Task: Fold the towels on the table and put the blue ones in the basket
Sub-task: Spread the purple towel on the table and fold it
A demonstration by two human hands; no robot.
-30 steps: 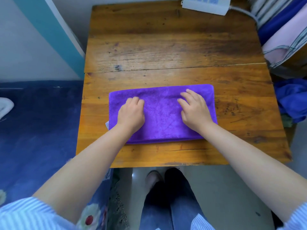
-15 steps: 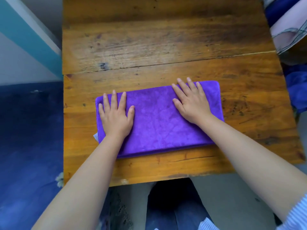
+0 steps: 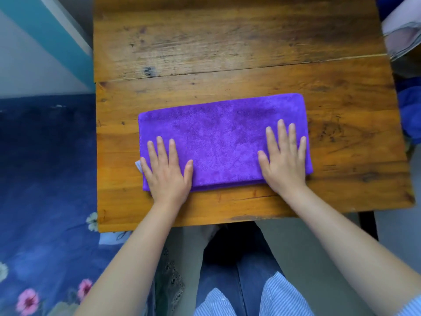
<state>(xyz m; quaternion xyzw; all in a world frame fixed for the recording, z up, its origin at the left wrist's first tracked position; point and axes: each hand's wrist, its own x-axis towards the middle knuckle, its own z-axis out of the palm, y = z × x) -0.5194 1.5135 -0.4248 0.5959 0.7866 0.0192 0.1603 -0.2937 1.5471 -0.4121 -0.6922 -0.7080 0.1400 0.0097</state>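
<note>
A purple towel (image 3: 223, 137), folded into a long rectangle, lies flat on the wooden table (image 3: 227, 46). My left hand (image 3: 166, 169) presses palm down on the towel's near left corner, fingers spread. My right hand (image 3: 284, 160) rests flat on its near right part, fingers apart. Neither hand grips anything. A small white tag (image 3: 138, 165) sticks out at the towel's left edge. No basket is in view.
Blue cloth (image 3: 410, 115) lies beyond the table's right edge, with pale fabric (image 3: 403, 35) above it. A dark blue flowered bedspread (image 3: 45, 179) fills the left side. The table's far half is bare wood. My knees are under the near edge.
Both hands slid along the towel toward its near edge and outer ends, fingers spreading flat. The camera tilted down and closer, so the power strip at the far edge has left the view.
</note>
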